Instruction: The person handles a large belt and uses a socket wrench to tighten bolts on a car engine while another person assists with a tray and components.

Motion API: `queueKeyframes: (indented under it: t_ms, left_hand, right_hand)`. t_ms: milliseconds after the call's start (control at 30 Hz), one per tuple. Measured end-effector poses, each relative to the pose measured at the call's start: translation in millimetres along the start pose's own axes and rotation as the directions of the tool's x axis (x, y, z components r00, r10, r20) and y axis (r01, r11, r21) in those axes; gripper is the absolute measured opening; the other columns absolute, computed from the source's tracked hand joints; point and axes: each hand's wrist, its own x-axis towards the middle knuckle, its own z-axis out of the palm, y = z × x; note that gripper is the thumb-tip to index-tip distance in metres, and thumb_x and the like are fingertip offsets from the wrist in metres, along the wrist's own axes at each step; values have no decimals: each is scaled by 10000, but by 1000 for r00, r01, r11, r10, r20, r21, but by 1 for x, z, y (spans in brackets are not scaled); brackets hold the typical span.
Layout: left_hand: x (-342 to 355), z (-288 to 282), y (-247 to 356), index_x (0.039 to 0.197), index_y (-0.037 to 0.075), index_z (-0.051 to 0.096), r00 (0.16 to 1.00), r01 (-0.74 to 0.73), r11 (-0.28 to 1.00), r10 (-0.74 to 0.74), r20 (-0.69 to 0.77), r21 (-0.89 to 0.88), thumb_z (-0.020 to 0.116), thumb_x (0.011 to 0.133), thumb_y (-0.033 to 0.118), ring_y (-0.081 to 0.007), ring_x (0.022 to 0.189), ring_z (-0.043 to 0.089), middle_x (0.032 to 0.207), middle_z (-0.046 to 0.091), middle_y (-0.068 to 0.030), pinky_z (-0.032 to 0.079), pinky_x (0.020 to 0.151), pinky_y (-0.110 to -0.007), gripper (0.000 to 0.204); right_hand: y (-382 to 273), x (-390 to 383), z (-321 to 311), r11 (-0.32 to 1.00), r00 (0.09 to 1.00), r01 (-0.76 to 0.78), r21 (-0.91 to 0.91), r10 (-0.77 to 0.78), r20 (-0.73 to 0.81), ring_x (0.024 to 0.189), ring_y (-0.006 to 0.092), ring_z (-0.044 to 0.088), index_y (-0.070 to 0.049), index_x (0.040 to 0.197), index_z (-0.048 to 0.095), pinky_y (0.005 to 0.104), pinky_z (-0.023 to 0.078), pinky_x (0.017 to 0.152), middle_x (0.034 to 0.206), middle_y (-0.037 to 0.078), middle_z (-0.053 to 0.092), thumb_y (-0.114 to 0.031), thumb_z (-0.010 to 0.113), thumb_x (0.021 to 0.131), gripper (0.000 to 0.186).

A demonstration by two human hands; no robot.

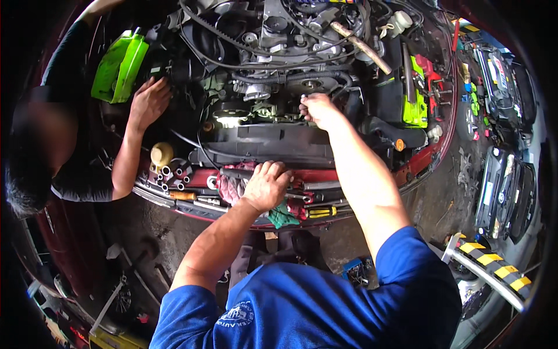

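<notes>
At the front of a car's engine bay, my left hand [268, 185] lies palm down on the red front panel [317, 175], fingers spread. Beneath and beside it are a pink-and-white rag [230, 189] and a green rag [283, 216]. My right hand [318, 110] reaches in over the engine [279, 43], just below a round pulley [311, 85]. Its fingers are curled together; a small pale tip shows at them, but what they hold is hidden. Close by runs a black ribbed hose [290, 76]. The black radiator cover [267, 138] lies between my hands.
A co-worker's hand [151, 102] reaches in from the left, near a lime-green jug [120, 67]. Wrenches [174, 178], an orange-handled tool [183, 196] and a yellow screwdriver [321, 212] lie along the front edge. A wooden handle [361, 47] crosses the engine's far right. A battery [390, 99] sits right.
</notes>
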Motion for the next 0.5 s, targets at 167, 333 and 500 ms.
queueKeyframes:
  t_ms: [167,333,500]
  left_hand:
    - [41,-41,-25,1119,101,615,912,402,902,-380,-152,157,687,770,291,-335,1077,504,1141,556,-139,395,908,-485,404]
    - [62,-28,-56,1130,76,616,761,645,719,-634,-134,260,602,845,421,-314,1165,480,1194,573,-141,356,990,-462,448]
    - [63,-27,-60,1047,104,635,782,623,765,-607,-142,163,630,812,378,-302,1071,538,1119,607,-94,440,887,-443,360]
  right_hand:
    - [32,65,24,968,981,-182,173,191,-39,582,169,566,-73,930,579,323,435,478,729,57,606,-199,549,958,133]
    - [32,99,42,874,949,-296,386,314,16,591,199,558,-84,942,540,365,443,501,722,73,570,-189,485,970,121]
    - [40,118,29,765,943,-334,551,262,207,596,214,554,-67,909,530,358,461,499,724,87,579,-155,459,970,128]
